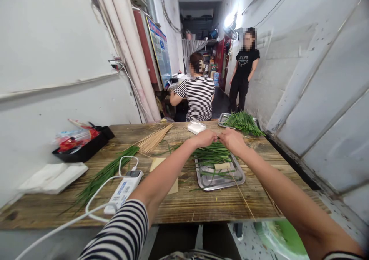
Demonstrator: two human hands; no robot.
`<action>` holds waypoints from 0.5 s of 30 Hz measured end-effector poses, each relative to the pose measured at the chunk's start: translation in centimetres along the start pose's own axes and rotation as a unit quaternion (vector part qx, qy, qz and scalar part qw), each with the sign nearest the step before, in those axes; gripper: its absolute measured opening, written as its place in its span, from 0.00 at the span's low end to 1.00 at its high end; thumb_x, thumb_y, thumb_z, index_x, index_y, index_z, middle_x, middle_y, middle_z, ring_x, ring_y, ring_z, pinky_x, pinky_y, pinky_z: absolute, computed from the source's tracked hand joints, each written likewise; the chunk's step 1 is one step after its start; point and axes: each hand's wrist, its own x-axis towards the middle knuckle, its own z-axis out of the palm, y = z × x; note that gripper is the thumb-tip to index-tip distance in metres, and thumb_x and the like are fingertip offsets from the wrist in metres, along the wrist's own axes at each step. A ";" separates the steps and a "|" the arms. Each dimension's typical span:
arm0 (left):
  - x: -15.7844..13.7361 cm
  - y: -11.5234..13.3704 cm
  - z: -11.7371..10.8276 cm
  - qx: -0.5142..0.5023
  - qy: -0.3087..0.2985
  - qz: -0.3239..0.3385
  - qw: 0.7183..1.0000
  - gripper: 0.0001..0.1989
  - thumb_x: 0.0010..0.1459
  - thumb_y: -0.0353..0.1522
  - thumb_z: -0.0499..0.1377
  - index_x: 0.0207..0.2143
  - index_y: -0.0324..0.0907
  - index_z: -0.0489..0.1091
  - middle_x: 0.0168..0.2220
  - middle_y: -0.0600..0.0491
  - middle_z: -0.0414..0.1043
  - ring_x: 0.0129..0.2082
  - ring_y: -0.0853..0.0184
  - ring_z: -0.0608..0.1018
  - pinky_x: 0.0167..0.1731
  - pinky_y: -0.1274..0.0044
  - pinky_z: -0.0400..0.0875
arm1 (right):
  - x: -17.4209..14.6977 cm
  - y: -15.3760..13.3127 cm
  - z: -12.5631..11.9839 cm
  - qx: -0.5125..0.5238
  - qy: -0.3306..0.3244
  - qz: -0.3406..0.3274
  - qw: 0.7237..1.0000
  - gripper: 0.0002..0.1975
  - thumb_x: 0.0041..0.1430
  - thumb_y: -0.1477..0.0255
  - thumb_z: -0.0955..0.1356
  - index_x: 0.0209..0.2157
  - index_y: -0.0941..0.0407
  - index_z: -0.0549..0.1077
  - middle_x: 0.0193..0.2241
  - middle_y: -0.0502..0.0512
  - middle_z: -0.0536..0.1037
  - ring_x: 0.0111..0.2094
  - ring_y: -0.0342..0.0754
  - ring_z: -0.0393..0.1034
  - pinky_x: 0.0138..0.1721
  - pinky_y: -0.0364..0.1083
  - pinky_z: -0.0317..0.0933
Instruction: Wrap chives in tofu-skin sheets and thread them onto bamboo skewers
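Note:
My left hand and my right hand meet above the near metal tray, fingertips pinched together. Something small and dark shows between them, too small to make out. Long green garlic chives lie across the back of this tray, just under my hands. In front of the chives rests a tool with a pale wooden handle. A thin wooden skewer slants from the tray toward the table's front edge.
Wooden skewers fan out left of centre, beside loose chives. A white power bank with cables lies front left. Behind are a white box and another heap of chives. Two people are beyond the table.

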 end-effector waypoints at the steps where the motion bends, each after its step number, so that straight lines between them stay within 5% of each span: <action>1: -0.1 0.2 -0.1 0.001 -0.002 0.003 1.000 0.11 0.53 0.29 0.56 0.18 0.41 0.68 0.20 0.55 0.69 0.24 0.68 0.69 0.32 0.79 0.63 | 0.2 0.1 0.0 0.026 -0.016 0.010 0.999 0.12 0.61 0.72 0.62 0.30 0.59 0.76 0.30 0.60 0.75 0.35 0.49 0.64 0.35 0.44 0.53; 4: -0.6 0.6 -0.4 -0.002 0.004 0.012 1.000 0.12 0.55 0.29 0.54 0.18 0.41 0.67 0.19 0.56 0.66 0.24 0.69 0.68 0.32 0.80 0.62 | 0.6 1.4 -0.1 0.065 -0.033 0.015 0.997 0.13 0.59 0.72 0.63 0.25 0.59 0.76 0.25 0.56 0.75 0.29 0.45 0.65 0.31 0.43 0.53; 6: -1.0 0.7 -0.5 -0.008 0.020 0.012 1.000 0.14 0.57 0.31 0.52 0.18 0.40 0.65 0.19 0.57 0.63 0.24 0.70 0.66 0.32 0.80 0.61 | 0.4 2.4 -0.1 0.185 -0.033 0.052 0.981 0.13 0.57 0.69 0.65 0.23 0.59 0.76 0.20 0.51 0.73 0.24 0.42 0.63 0.27 0.41 0.52; 7: -1.2 0.8 -0.5 -0.013 0.031 0.010 0.999 0.15 0.58 0.32 0.51 0.19 0.40 0.65 0.19 0.57 0.63 0.24 0.70 0.66 0.32 0.80 0.61 | 0.3 2.8 0.0 0.286 -0.025 0.092 0.953 0.13 0.55 0.66 0.67 0.22 0.59 0.76 0.17 0.49 0.71 0.21 0.41 0.61 0.25 0.41 0.52; 9: -1.4 0.9 0.0 -0.023 0.055 0.003 0.998 0.16 0.60 0.34 0.49 0.21 0.40 0.65 0.20 0.57 0.63 0.25 0.70 0.66 0.32 0.80 0.61 | 0.0 3.0 0.2 0.485 0.000 0.177 0.857 0.14 0.47 0.61 0.71 0.22 0.59 0.76 0.15 0.47 0.69 0.18 0.39 0.58 0.21 0.40 0.51; 11: -1.4 1.0 0.8 -0.034 0.080 -0.010 0.996 0.16 0.61 0.34 0.47 0.23 0.39 0.66 0.22 0.57 0.65 0.27 0.69 0.67 0.33 0.79 0.61 | 0.0 2.7 0.7 0.580 0.027 0.222 0.783 0.17 0.40 0.58 0.74 0.23 0.60 0.76 0.15 0.47 0.70 0.17 0.37 0.57 0.19 0.39 0.51; 15: -1.3 1.3 2.8 -0.065 0.126 -0.047 0.989 0.18 0.63 0.35 0.44 0.25 0.39 0.67 0.25 0.55 0.69 0.29 0.69 0.69 0.34 0.79 0.62 | 0.4 1.3 2.1 0.627 0.074 0.241 0.737 0.20 0.40 0.55 0.73 0.23 0.59 0.73 0.18 0.50 0.72 0.18 0.37 0.60 0.18 0.38 0.57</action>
